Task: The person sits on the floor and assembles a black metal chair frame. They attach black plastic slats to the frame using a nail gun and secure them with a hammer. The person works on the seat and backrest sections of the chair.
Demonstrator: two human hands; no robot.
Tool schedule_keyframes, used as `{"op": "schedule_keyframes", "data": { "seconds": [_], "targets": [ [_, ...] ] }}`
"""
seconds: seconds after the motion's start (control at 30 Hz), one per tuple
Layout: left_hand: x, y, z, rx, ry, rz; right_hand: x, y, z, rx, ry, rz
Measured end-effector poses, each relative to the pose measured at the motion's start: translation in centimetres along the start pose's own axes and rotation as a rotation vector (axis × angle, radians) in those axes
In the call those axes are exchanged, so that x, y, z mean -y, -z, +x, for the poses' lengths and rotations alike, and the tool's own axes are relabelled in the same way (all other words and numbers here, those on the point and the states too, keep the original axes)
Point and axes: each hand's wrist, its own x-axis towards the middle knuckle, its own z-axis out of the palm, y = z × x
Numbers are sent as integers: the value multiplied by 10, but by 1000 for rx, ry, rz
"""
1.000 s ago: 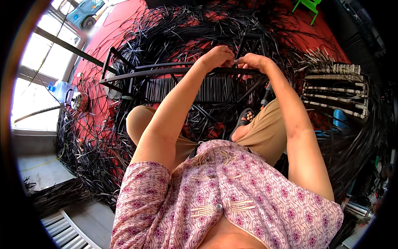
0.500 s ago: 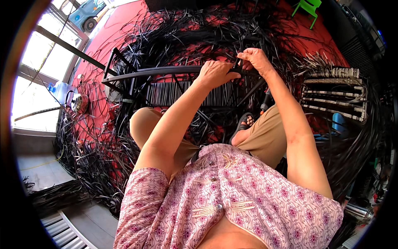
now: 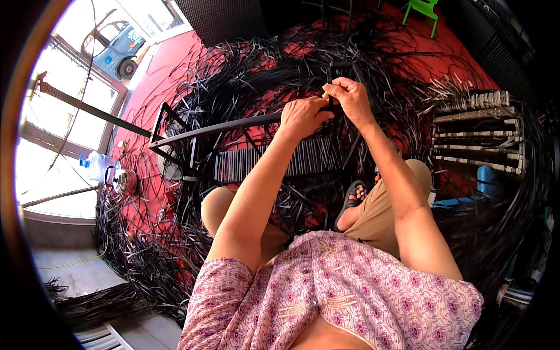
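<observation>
Against the view half a second back, my right hand (image 3: pixel 352 104) has closed in on my left hand (image 3: pixel 305 118); their fingertips nearly meet, where a gap stood. The head view has also swung, so I do not log the surroundings' shift as motion.

Black frame (image 3: pixel 221 128): in front of my bent knees, its long curved bar running from a boxy left end to both hands. The bar slopes up to the right more steeply; part of that may be the camera. Loose black strips (image 3: pixel 140 262) lie around it over the red floor (image 3: pixel 163 70).

Fingers: the left ones curl narrow on the bar, thumb on the near side. The right ones are bent, tips toward the left hand; I cannot tell whether they pinch anything, a strip included.

Judgement: the closing gap suggests fine work at one spot, left steadying, right adjusting.
</observation>
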Motion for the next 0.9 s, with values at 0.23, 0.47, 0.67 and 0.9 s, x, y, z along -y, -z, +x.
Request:
{"op": "schedule_keyframes", "data": {
  "seconds": [0.23, 0.47, 0.67, 0.9],
  "targets": [
    [42, 9, 55, 34, 27, -40, 126, 38, -6, -226, 439, 484],
    [69, 11, 103, 145, 180, -18, 201, 226, -106, -720, 974, 452],
    [78, 1, 108, 77, 123, 3, -2, 205, -93, -480, -571, -475],
    [74, 5, 91, 54, 93, 30, 4, 46, -84, 21, -255, -312]
  ]
}}
